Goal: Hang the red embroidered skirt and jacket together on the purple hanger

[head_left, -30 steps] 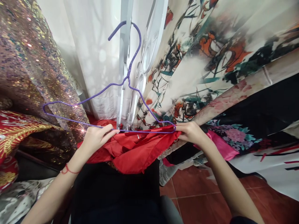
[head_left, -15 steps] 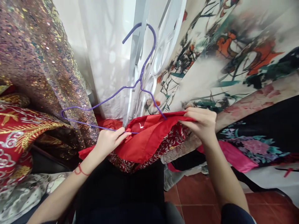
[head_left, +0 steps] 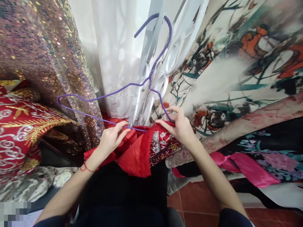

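A purple clothes hanger is tilted before me, its hook up and its left shoulder bare. My left hand pinches the hanger's lower bar between thumb and fingers, close to the red cloth. Below lies a red garment with a plain red lining turned outward and a silver-and-gold patterned outer side. My right hand closes on the garment's upper edge, where the hanger's right shoulder goes into the cloth. That end of the hanger is hidden by the hand and fabric.
A sequinned cloth and red-and-gold embroidered fabric crowd the left. White openwork panel and white curtain stand behind. Flower-painted fabric and black floral cloth fill the right. Red floor tiles show below.
My right hand has moved left and inward, bringing the garment's edge to the hanger's right shoulder. The lining has folded over and its label is out of sight. My left hand stays on the bar.
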A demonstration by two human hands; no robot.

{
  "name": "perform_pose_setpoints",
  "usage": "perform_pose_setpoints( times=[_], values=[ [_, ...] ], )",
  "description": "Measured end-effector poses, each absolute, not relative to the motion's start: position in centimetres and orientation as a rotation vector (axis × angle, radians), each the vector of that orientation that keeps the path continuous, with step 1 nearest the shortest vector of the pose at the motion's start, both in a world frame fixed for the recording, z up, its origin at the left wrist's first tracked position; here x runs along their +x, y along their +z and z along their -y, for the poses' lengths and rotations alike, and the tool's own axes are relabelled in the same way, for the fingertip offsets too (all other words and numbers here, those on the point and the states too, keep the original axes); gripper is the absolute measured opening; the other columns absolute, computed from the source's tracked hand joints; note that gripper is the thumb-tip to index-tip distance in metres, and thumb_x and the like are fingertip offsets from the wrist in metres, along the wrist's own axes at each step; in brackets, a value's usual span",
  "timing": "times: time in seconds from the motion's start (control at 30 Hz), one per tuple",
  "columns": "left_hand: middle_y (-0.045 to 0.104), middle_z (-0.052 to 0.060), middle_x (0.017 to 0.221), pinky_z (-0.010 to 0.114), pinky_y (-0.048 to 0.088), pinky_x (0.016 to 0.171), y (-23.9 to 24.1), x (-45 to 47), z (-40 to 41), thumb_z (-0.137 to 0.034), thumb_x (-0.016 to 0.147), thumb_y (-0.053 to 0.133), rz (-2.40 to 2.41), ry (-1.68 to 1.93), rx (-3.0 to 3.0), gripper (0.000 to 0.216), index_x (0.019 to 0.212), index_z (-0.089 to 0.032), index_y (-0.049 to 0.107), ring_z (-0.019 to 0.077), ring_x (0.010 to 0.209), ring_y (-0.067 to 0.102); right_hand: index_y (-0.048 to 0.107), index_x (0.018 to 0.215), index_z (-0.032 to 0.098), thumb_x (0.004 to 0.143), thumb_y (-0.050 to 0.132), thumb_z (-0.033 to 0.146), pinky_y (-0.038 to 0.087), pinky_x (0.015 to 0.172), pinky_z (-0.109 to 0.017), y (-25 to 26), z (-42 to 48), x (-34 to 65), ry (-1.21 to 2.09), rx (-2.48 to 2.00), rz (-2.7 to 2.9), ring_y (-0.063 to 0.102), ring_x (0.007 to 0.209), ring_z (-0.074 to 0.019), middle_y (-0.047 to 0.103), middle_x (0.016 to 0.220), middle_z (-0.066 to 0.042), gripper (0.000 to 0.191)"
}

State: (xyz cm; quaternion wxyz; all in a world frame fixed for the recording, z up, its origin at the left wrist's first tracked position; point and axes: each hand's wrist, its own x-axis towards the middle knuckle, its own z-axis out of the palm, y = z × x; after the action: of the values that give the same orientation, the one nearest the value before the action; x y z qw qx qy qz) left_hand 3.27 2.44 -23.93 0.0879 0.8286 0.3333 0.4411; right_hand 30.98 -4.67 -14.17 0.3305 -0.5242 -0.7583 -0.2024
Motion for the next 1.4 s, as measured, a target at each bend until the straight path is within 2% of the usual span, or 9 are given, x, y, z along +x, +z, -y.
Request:
perform_pose_setpoints(
  times=[0.13, 0.27, 0.43, 0.53, 0.7, 0.87, 1.03, 1.2, 1.4],
  values=[
    [0.077, 0.003, 0.086, 0.027, 0.054, 0.066, -26.0, 0.8, -2.3, -0.06, 0.09, 0.063, -0.99, 1.441, 2.437, 0.062, 0.135, -0.018, 0.053, 0.0119, 0.052, 0.06, 0.059, 0.128, 0.013, 0.107, 0.041, 0.045, 0.037, 0.048, -0.022, -14.5, 5.1, 31.4, -0.779, -1.453, 2.001, 0.059, 0.05, -0.0108, 0.071, 0.07, -0.002, 0.043],
    [0.073, 0.015, 0.123, 0.045, 0.051, 0.1, -28.6, -2.4, -2.0, -0.068, 0.074, 0.075, -1.127, 0.753, 2.555, 0.077, 0.131, -0.018, 0.06, 0.0315, 0.107, 0.071, 0.07, 0.116, 0.013, 0.109, 0.035, 0.039, 0.032, 0.047, -0.024, -14.5, 5.1, 32.1, -1.015, -1.554, 1.976, 0.057, 0.046, -0.0108, 0.069, 0.06, -0.002, 0.044],
    [0.076, 0.013, 0.115, 0.04, 0.052, 0.093, -32.2, -3.2, 0.5, -0.073, 0.077, 0.066, -1.007, 0.171, 2.303, 0.065, 0.113, -0.02, 0.064, 0.0326, 0.105, 0.073, 0.073, 0.11, 0.012, 0.109, 0.035, 0.036, 0.029, 0.045, -0.023, -14.7, 4.9, 31.5, -1.153, -1.543, 1.936, 0.054, 0.042, -0.0091, 0.067, 0.056, -0.002, 0.046],
    [0.068, 0.021, 0.128, 0.048, 0.049, 0.098, -34.0, -1.4, 2.6, -0.071, 0.068, 0.075, -1.064, 0.178, 2.305, 0.087, 0.129, -0.014, 0.052, 0.0398, 0.114, 0.068, 0.074, 0.109, 0.012, 0.109, 0.035, 0.037, 0.028, 0.044, -0.023, -14.7, 4.9, 31.2, -1.166, -1.531, 1.922, 0.052, 0.041, -0.0088, 0.067, 0.055, -0.002, 0.046],
    [0.071, 0.017, 0.113, 0.044, 0.051, 0.094, -35.0, 1.1, 4.3, -0.041, 0.092, 0.048, -1.177, 0.176, 2.228, 0.037, 0.118, -0.016, 0.052, 0.0335, 0.108, 0.07, 0.073, 0.11, 0.013, 0.109, 0.033, 0.039, 0.027, 0.044, -0.023, -14.7, 5.3, 31.3, -1.091, -1.61, 1.923, 0.052, 0.042, -0.0083, 0.067, 0.057, -0.002, 0.048],
    [0.068, 0.016, 0.12, 0.043, 0.054, 0.088, -33.5, 2.4, 6.2, -0.065, 0.078, 0.066, -1.227, 0.234, 2.07, 0.064, 0.121, -0.019, 0.051, 0.034, 0.105, 0.07, 0.073, 0.114, 0.014, 0.108, 0.036, 0.038, 0.027, 0.044, -0.023, -14.8, 5.3, 30.9, -1.02, -1.688, 1.917, 0.054, 0.045, -0.0085, 0.068, 0.059, -0.002, 0.044],
    [0.072, 0.018, 0.112, 0.045, 0.053, 0.087, -33.1, 1.5, 4.3, -0.032, 0.087, 0.051, -1.383, 0.148, 2.129, 0.029, 0.108, -0.016, 0.062, 0.0355, 0.103, 0.071, 0.073, 0.114, 0.014, 0.107, 0.04, 0.034, 0.029, 0.044, -0.023, -14.8, 5.5, 31.0, -1.025, -1.612, 1.936, 0.056, 0.044, -0.0093, 0.071, 0.062, -0.002, 0.039],
    [0.076, 0.008, 0.098, 0.035, 0.054, 0.084, -30.7, -3.0, -2.8, -0.04, 0.092, 0.04, -1.416, 0.826, 1.941, 0.035, 0.102, -0.019, 0.066, 0.0253, 0.092, 0.071, 0.073, 0.11, 0.014, 0.107, 0.044, 0.033, 0.032, 0.046, -0.022, -14.4, 5.8, 31.4, -1.024, -1.496, 1.939, 0.057, 0.046, -0.0088, 0.072, 0.066, -0.003, 0.035],
    [0.073, 0.016, 0.101, 0.036, 0.051, 0.081, -26.3, -1.2, -8.4, -0.028, 0.093, 0.032, -1.916, 0.961, 2.064, 0.034, 0.111, -0.016, 0.058, 0.0297, 0.095, 0.071, 0.072, 0.099, 0.014, 0.107, 0.043, 0.032, 0.031, 0.045, -0.021, -14.6, 5.5, 31.2, -1.063, -1.485, 1.927, 0.054, 0.047, -0.0083, 0.067, 0.061, 0.0, 0.035]
  ],
)
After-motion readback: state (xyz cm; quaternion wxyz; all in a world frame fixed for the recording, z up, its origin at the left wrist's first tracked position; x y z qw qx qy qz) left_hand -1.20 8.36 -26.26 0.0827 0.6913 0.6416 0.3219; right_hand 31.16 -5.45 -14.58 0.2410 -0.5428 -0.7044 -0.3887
